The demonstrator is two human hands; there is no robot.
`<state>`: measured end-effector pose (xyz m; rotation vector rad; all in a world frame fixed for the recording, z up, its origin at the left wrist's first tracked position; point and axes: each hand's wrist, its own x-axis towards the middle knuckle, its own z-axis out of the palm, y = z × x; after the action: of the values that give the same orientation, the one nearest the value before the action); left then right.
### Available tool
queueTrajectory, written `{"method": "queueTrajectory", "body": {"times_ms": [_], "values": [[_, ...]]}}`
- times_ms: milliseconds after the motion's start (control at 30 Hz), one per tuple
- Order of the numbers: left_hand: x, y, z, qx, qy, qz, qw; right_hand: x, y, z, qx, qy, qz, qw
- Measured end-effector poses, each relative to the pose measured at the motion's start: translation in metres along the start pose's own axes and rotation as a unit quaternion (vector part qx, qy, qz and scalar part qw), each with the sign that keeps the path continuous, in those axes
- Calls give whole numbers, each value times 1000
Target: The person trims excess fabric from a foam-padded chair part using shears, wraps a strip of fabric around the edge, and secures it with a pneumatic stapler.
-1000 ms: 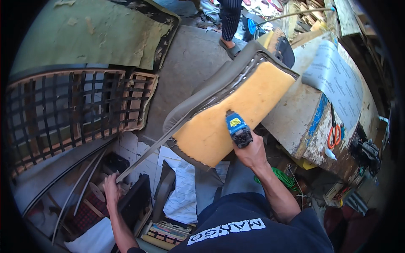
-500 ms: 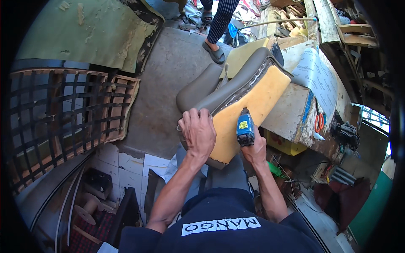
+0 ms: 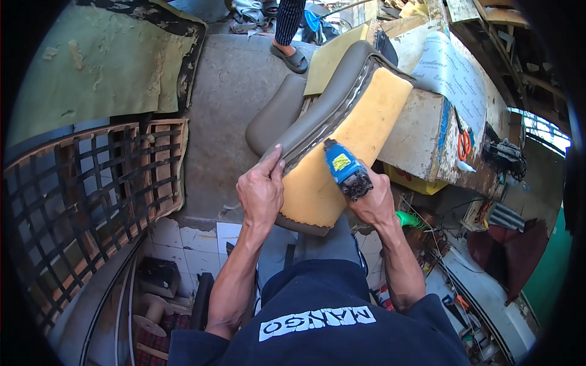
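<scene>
A padded seat piece, with a grey leather-like cover [image 3: 332, 82] and a yellow-orange foam face [image 3: 369, 116], leans at a slant before my lap. Stitch-like pale marks run along the folded cover edge beside the foam. My left hand [image 3: 261, 192] grips the cover at the seat's near left edge, fingers bent over it and some fingertips hidden. My right hand [image 3: 372, 198] is closed round a blue staple gun [image 3: 343, 166] with a yellow label. Its dark nose points at the seam between cover and foam; whether it touches cannot be told.
A worn wooden bench [image 3: 415, 131] stands right of the seat, with orange-handled scissors [image 3: 465, 143] and a printed sheet [image 3: 448, 76]. On the left is a wooden frame with black webbing [image 3: 91, 195]. Beyond the seat, another person's sandalled foot [image 3: 290, 58] rests on the floor.
The staple gun has swung from the foam's middle to the cover seam, its nose turning left. My left hand has shifted along the cover edge, fingers now pointing up the seam. The view has shifted.
</scene>
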<state>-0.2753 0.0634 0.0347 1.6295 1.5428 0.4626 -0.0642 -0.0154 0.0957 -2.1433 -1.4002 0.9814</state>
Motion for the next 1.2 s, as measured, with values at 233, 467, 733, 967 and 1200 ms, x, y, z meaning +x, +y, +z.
{"method": "queueTrajectory", "body": {"times_ms": [233,467,733,967,1200], "values": [[0,-2,1,-82,-9,-26,996,16,-11,-2,45,-58,24,997],[0,1,-1,-95,-13,-38,995,24,-16,-4,38,-68,32,996],[4,-3,-7,-127,-5,-41,991,31,-20,-1,39,-73,56,995],[3,-8,-5,-146,-14,-48,988,12,-38,7,77,-80,56,992],[5,-11,-2,-132,-8,-1,991,11,-35,17,77,-95,73,990]]}}
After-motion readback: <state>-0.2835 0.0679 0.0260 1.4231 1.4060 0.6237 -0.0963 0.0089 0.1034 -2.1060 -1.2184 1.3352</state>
